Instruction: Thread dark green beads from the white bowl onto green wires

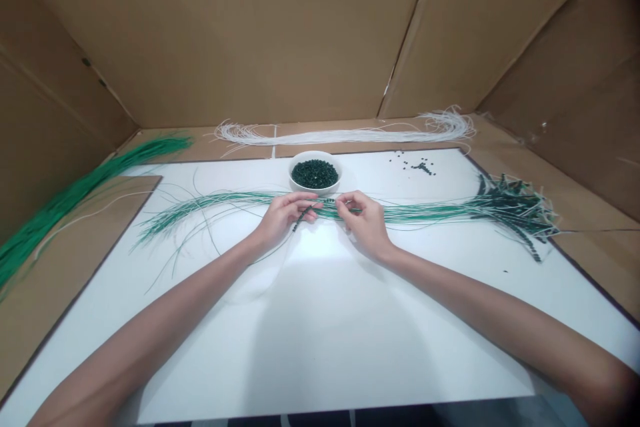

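In front of a white bowl (294, 185) full of dark green beads (314, 174), my two hands meet over a long bundle of green strands (425, 214). My left hand (289, 215) is closed on a beaded strand (301, 219), whose short row of dark beads hangs below the fingers. Pinched fingers of my right hand (364, 219) hold the other end of a short beaded stretch (329, 200) between the hands. The bundle runs beneath both hands; its right end (520, 207) is thick with dark beads and pale tips.
A bundle of white strands (345, 137) lies along the back by the cardboard wall (260, 33). Loose beads (423, 167) are scattered at the back right of the white board (340, 333). Bright green strands (95, 180) lie at the far left.
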Tool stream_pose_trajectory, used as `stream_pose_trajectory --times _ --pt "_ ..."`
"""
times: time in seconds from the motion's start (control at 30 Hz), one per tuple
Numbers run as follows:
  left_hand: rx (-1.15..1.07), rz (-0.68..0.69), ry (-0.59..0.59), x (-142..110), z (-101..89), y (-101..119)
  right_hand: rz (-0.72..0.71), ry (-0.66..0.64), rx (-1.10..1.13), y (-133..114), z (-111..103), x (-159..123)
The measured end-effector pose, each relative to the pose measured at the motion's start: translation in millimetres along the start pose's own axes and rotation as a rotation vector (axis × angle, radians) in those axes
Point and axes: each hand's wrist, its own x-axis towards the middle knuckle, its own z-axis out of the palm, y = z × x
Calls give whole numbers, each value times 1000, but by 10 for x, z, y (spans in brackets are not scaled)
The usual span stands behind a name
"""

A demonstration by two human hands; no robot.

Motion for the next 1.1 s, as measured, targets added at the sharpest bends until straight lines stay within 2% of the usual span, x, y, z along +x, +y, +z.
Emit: stream_pose_trajectory --times 0.33,0.6,0.83,1.1 --pt "-22 -27 0 -5 19 34 59 0 28 -16 0 10" --pt "53 39 -31 -6 -8 9 50 8 32 -9 3 1" --pt "131 88 -2 5 -12 0 85 17 66 -29 6 -4" --pt "-19 2 -9 27 -26 29 149 33 92 -95 -7 -4"
